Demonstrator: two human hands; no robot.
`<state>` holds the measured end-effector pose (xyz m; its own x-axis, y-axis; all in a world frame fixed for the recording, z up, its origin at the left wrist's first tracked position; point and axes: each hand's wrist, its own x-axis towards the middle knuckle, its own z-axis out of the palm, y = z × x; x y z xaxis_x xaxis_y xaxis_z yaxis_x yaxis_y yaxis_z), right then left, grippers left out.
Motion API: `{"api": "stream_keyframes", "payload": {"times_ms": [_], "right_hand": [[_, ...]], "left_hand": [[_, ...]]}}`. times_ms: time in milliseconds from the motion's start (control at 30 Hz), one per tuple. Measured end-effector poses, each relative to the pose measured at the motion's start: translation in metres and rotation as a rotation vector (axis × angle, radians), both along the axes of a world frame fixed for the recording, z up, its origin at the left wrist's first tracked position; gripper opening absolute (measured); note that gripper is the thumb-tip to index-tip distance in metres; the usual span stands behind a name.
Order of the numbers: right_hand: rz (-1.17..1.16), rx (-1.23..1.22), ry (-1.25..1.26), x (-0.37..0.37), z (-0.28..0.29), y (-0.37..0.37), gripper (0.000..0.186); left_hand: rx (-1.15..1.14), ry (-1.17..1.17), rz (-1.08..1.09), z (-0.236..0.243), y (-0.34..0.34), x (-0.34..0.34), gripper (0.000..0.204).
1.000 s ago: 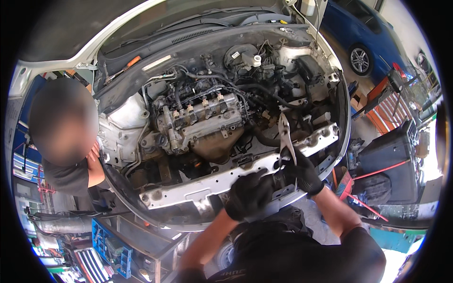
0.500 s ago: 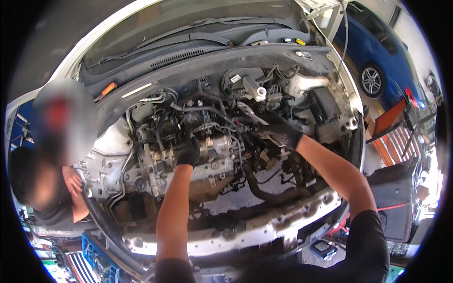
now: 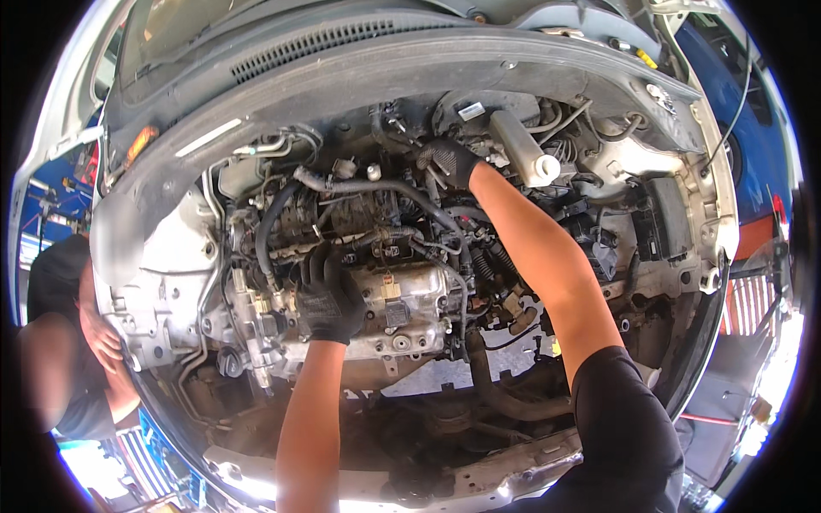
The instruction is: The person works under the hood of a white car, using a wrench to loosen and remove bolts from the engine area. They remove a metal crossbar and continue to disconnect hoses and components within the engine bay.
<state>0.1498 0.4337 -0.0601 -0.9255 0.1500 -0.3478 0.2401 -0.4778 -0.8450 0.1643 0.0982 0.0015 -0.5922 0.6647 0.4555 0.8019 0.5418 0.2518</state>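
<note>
I lean over the open engine bay of a car. My left hand (image 3: 329, 299), in a black glove, rests with curled fingers on top of the metal engine block (image 3: 402, 308), gripping its upper edge among black hoses. My right hand (image 3: 449, 162), also gloved, reaches deep to the back of the bay, fingers down among cables near a white cylindrical reservoir (image 3: 523, 150). Whether that hand holds a tool is hidden.
A black rubber hose (image 3: 385, 188) arcs between my hands. The front crossmember (image 3: 513, 474) runs along the bottom. Another person (image 3: 73, 350) crouches at the left fender. A blue car (image 3: 753, 128) stands at the right, red equipment (image 3: 753, 291) below it.
I have leaned much closer over the engine. My right hand moved further back toward the firewall; the left hand stayed on the engine top. The pliers seen a second ago are no longer visible.
</note>
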Motion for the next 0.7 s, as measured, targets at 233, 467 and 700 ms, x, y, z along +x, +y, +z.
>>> {"api": "stream_keyframes", "payload": {"times_ms": [233, 467, 700], "right_hand": [[0.139, 0.174, -0.015, -0.010, -0.027, 0.056, 0.011], [0.250, 0.861, 0.216, -0.002, 0.001, 0.045, 0.012], [0.224, 0.927, 0.280, -0.004, -0.018, 0.051, 0.012]], "left_hand": [[-0.002, -0.011, -0.021, 0.004, 0.013, 0.000, 0.029], [0.017, 0.014, -0.032, -0.006, 0.005, -0.005, 0.030], [0.017, -0.001, -0.034, -0.003, 0.007, -0.004, 0.028]]}}
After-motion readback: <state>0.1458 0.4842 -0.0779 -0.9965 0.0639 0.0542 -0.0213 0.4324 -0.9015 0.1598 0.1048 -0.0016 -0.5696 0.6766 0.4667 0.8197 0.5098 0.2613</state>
